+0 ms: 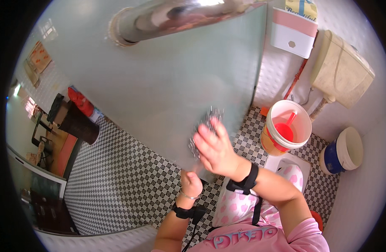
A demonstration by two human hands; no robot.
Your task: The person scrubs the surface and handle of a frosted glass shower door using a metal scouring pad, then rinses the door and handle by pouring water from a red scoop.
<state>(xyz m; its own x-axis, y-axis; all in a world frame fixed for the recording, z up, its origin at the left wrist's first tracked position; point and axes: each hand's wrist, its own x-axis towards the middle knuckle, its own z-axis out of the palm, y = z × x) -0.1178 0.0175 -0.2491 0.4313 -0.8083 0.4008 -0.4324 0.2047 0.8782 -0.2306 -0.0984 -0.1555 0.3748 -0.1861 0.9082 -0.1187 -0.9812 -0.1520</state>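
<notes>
A pale, frosted door panel [159, 92] fills the middle of the view, with a shiny metal handle [176, 22] across its top. My right hand [216, 152] presses a silvery wire scourer [196, 140] flat on the panel's lower part, fingers bent over it. Lower and to the left, my left hand [191, 184] is curled at the panel's near edge, thumb on top. Its other fingers are mostly hidden. Black straps are around both wrists.
A white bucket [270, 135] with a red dipper [289, 126] stands right of the panel, near a blue-and-white bucket [337, 153]. A toilet cistern [342, 67] and pink-and-white box [293, 35] hang on the wall. A dark bin [81, 125] stands left on the patterned floor [121, 168].
</notes>
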